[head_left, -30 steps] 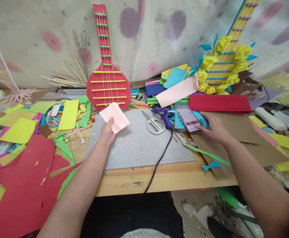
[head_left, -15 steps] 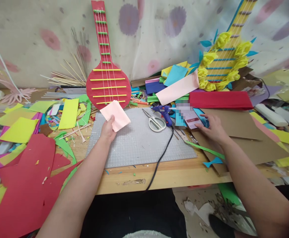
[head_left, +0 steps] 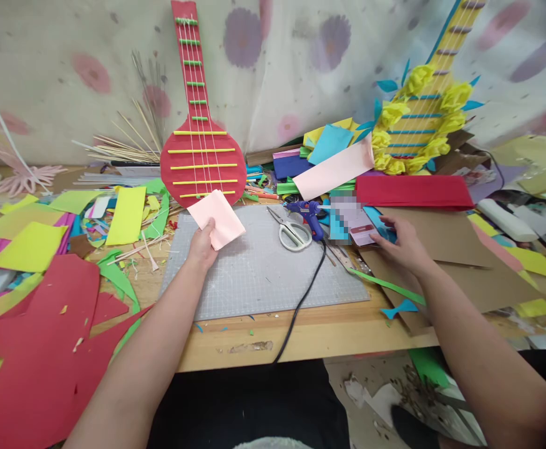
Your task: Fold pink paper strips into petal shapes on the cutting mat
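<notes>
A curtain [head_left: 273, 81] printed with purple and pink flowers fills the top of the frame, behind a wooden table [head_left: 338, 327] crossing the middle. A gray cutting mat [head_left: 244, 280] lies at the center, a cut red sheet [head_left: 43, 337] at lower left and brown cardboard [head_left: 483, 274] at right. A red paper instrument [head_left: 202, 159] with yellow bars stands upper left of center; a yellow one [head_left: 417, 125], ringed with yellow flowers, leans at upper right. Below that lie a folded red strip [head_left: 413, 192] and a pale pink strip [head_left: 333, 171]. Right of center, the right hand [head_left: 401, 243] has thumb and forefinger parted, its thumb at the edge of a phone [head_left: 363, 227]; I cannot tell whether they touch. Left of center, above the mat, the left hand [head_left: 202, 246] pinches folded pink paper [head_left: 221, 218]. White-handled scissors [head_left: 296, 237] rest on the mat, just beside a blue glue gun [head_left: 309, 215].
</notes>
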`<state>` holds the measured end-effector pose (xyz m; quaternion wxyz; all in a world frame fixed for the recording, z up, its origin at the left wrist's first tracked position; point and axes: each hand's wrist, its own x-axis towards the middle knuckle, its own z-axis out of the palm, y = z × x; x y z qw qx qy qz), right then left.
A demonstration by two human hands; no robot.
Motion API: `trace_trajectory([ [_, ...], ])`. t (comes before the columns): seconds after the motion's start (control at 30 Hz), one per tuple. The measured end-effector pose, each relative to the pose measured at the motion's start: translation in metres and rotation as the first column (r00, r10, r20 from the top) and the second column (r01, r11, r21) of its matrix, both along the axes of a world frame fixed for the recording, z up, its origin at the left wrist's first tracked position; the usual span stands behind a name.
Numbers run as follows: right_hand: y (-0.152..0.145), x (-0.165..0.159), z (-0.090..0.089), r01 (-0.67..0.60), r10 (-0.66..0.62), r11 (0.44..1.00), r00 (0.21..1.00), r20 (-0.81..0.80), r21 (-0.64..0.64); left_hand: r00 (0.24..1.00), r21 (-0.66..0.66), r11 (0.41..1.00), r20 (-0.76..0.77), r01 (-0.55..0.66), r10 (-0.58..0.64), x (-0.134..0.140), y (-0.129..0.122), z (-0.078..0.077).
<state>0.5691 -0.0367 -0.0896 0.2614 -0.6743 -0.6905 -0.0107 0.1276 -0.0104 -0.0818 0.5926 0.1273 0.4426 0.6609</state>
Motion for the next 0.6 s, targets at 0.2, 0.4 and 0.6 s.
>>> trace_trajectory([
  [0.2,0.003,-0.011,0.003,0.020,-0.008,0.995,0.992,-0.124,0.095,1.000,0.005,1.000,0.014,-0.003,0.003,0.000,-0.001,0.000],
  [0.4,0.020,-0.043,0.017,0.217,-0.076,0.935,0.895,-0.439,0.280,1.000,0.009,1.000,0.024,-0.003,0.003,-0.001,0.000,-0.003],
  [0.6,0.034,-0.063,0.025,0.156,0.110,0.942,0.691,-0.714,0.296,1.000,0.005,1.000,0.001,0.009,-0.009,-0.001,0.000,-0.003],
])
